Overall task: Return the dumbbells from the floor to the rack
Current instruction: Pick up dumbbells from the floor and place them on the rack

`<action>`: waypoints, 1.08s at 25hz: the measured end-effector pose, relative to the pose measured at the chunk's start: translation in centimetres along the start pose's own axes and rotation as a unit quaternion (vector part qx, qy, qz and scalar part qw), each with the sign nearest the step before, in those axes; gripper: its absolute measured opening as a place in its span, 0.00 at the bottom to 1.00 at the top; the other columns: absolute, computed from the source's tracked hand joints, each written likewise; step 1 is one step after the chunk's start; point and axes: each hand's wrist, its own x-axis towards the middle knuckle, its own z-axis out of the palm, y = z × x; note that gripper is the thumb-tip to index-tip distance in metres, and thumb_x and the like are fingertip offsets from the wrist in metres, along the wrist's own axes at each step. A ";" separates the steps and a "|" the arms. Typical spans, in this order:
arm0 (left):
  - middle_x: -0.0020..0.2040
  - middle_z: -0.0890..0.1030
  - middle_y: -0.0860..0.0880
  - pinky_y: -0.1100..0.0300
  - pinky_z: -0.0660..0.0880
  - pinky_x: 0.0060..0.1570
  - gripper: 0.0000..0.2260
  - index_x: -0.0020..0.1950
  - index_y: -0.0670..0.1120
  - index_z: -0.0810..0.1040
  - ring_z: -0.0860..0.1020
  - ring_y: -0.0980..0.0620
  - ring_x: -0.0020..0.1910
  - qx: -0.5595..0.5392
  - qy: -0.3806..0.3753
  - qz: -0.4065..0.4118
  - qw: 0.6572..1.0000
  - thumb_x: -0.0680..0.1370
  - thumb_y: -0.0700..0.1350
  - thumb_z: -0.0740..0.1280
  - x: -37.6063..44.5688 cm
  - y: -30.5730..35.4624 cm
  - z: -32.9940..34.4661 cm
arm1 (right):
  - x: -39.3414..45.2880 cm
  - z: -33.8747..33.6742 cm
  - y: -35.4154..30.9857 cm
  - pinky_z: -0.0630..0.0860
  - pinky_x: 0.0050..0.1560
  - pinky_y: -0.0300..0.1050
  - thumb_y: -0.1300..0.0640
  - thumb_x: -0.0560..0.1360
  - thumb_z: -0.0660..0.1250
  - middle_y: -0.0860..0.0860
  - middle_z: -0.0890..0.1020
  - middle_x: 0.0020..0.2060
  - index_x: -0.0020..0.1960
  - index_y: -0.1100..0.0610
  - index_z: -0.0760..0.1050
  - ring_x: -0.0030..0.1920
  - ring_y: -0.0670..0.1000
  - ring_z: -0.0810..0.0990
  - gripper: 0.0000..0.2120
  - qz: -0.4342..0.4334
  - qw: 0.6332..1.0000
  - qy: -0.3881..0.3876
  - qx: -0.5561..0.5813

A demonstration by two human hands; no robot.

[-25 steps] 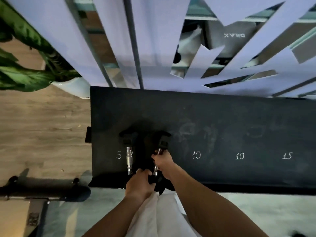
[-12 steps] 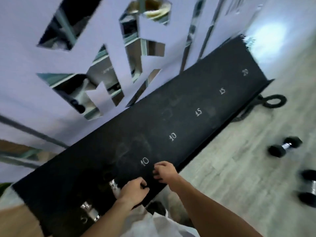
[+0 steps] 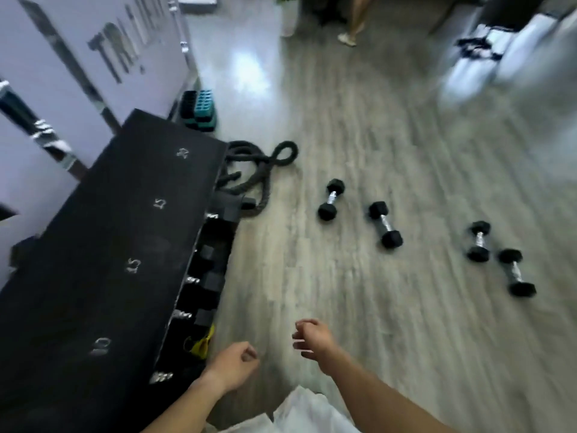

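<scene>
Several black hex dumbbells with chrome handles lie on the grey wood floor: one [image 3: 331, 200] and another [image 3: 385, 224] in the middle, two more [image 3: 478, 241] [image 3: 516, 273] further right. The black rack [image 3: 103, 260] runs along the left, its top chalked with 10, 15 and 20; dumbbell ends show on its lower shelf [image 3: 203, 276]. My left hand [image 3: 234, 365] and my right hand [image 3: 312, 337] hang low in front of me, fingers loosely curled, holding nothing, well short of the dumbbells.
A coiled black battle rope [image 3: 259, 165] lies at the rack's far end. Black and teal step blocks [image 3: 199, 110] stand by the wall. A yellow band [image 3: 201, 343] sits under the rack. Another person's legs [image 3: 354, 23] are at the far end of the room.
Both hands have let go of the dumbbell on the rack and come away from it. My view has swung right, from the rack top to the floor with the dumbbells.
</scene>
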 end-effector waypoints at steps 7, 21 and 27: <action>0.39 0.79 0.55 0.64 0.73 0.39 0.02 0.46 0.55 0.79 0.78 0.57 0.38 0.114 -0.090 0.108 0.983 0.76 0.51 0.70 7.6 20.9 6.0 | 1.5 -20.5 0.0 0.72 0.39 0.42 0.59 0.79 0.60 0.52 0.81 0.40 0.53 0.56 0.77 0.36 0.51 0.80 0.08 0.022 0.976 0.119 0.183; 0.39 0.78 0.51 0.61 0.74 0.43 0.03 0.44 0.52 0.79 0.76 0.54 0.37 0.150 -0.149 0.124 0.969 0.78 0.45 0.70 26.3 47.5 8.3 | 13.8 -42.8 -16.1 0.69 0.35 0.40 0.60 0.79 0.59 0.53 0.81 0.40 0.48 0.54 0.75 0.34 0.51 0.78 0.07 0.058 0.965 0.161 0.200; 0.38 0.78 0.54 0.66 0.72 0.42 0.02 0.48 0.51 0.79 0.75 0.57 0.36 0.104 -0.123 0.107 0.981 0.78 0.47 0.71 30.2 56.3 5.6 | 19.6 -49.0 -26.2 0.64 0.32 0.39 0.61 0.79 0.59 0.53 0.78 0.37 0.49 0.54 0.73 0.30 0.49 0.75 0.05 0.037 0.977 0.135 0.163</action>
